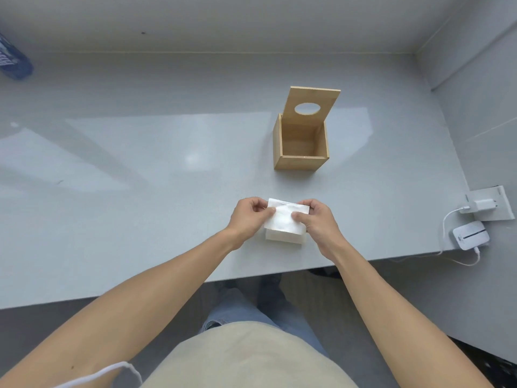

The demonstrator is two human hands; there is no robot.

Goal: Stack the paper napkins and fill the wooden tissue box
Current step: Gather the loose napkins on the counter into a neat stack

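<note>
Both hands pinch one white napkin by its side edges, left hand and right hand, just above the napkin stack on my grey table. Farther back, well apart, I see the wooden tissue box standing empty, its lid tilted up.

Bright, even light — tabletop glare (edges perhaps warped).

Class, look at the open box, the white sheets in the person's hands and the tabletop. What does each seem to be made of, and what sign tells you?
Box: light wood, perhaps bamboo; matt tan boards with visible edges and a cut oval hole in the lid.
Napkins: thin white paper; soft and slightly creased.
Table: smooth grey, glossy surface reflecting light; material unclear, perhaps laminate or stone.
</note>
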